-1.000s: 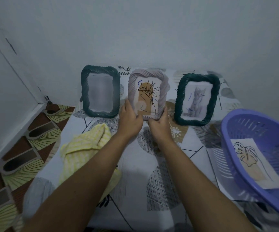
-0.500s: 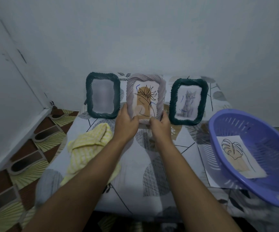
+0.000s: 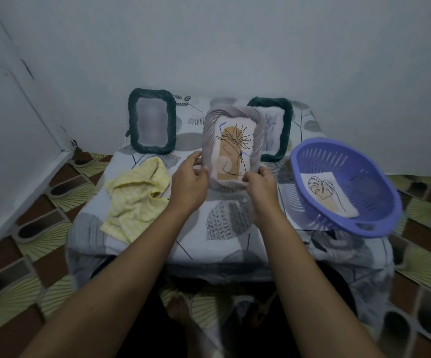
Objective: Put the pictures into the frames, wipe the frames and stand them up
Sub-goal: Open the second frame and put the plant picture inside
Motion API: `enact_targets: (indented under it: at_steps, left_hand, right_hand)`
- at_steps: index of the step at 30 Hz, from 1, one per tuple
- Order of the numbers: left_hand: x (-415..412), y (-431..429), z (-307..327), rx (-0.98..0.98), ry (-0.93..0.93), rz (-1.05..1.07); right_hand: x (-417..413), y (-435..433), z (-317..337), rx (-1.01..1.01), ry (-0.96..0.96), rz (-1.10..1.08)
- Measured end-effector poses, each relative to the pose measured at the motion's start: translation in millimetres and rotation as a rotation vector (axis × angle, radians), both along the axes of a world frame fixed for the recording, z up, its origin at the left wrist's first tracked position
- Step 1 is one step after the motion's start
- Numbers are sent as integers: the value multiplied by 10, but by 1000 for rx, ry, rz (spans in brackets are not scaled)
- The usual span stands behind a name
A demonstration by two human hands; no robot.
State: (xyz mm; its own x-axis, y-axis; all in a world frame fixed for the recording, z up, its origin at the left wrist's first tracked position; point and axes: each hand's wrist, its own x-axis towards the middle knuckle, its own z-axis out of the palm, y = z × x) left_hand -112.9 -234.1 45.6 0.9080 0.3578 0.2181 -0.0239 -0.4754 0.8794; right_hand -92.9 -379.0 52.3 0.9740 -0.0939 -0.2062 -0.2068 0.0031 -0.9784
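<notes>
The grey frame (image 3: 232,147) with the plant drawing in it is being held above the middle of the table (image 3: 224,228), tilted back, in front of the far row. The left hand (image 3: 189,183) is pinching its lower left edge and the right hand (image 3: 262,186) is pinching its lower right corner, both closed on the rim.

The frame is partly covering the dark green frame with the cat picture (image 3: 279,130), which is standing far right; the dark green frame on the far left (image 3: 152,124) is standing too, its contents too blurred to tell. To stand the grey one well, the hands should be keeping to the rim, off the front face, lowering the bottom edge into the gap between the two green frames, and letting go only once it is leaning steady. Crowding the cat frame could be tipping it over.

The yellow cloth (image 3: 137,197) is lying crumpled near left, just beside the left hand. The purple basket (image 3: 312,161) is sitting at the right, with one loose leaf picture (image 3: 330,196) lying inside, probably waiting for a frame.
</notes>
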Motion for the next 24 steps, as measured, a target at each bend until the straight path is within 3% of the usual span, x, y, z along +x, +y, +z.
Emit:
enact_targets:
  at_steps: [5, 14, 20, 24]
  left_hand:
    - [-153, -89, -2, -42, 9, -27]
    - [-324, 30, 98, -287, -11, -159]
    - [-420, 2, 157, -109, -99, -166]
    - [-459, -22, 70, 163, -209, -114]
  right_hand:
    - [-150, -135, -40, -21, 20, 23]
    - [-281, -215, -107, 4, 52, 138]
    - [-319, -108, 92, -239, -469, 105]
    - [-235, -7, 190, -269, -471, 13]
